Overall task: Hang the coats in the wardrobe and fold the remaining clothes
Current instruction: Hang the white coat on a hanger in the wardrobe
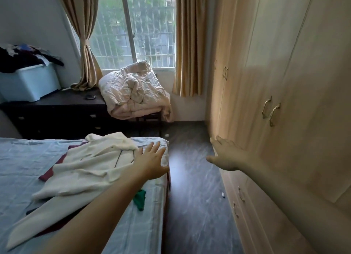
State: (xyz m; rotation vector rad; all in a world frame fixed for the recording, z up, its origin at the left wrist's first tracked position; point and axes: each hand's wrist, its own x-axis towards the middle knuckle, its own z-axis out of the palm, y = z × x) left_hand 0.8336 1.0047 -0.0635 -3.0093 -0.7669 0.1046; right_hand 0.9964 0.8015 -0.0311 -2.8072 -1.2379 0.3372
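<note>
A cream-white coat (85, 170) lies spread and crumpled on the bed (22, 168), over a dark red garment (49, 173) whose edge peeks out at its left. A small green item (140, 199) sits near the bed's right edge. My left hand (152, 161) hovers open, fingers apart, over the coat's right side at the bed corner. My right hand (227, 156) is open too, stretched toward the light wood wardrobe (284, 82) on the right. The wardrobe doors are closed, with brass handles (270, 111) above my right hand.
A dark dresser (57, 113) stands beyond the bed, carrying a pale blue bin (28, 82) heaped with clothes. A crumpled duvet (134, 94) lies on a chair under the window. Dark floor (191, 177) runs between bed and wardrobe. Drawers (239, 196) sit low in the wardrobe.
</note>
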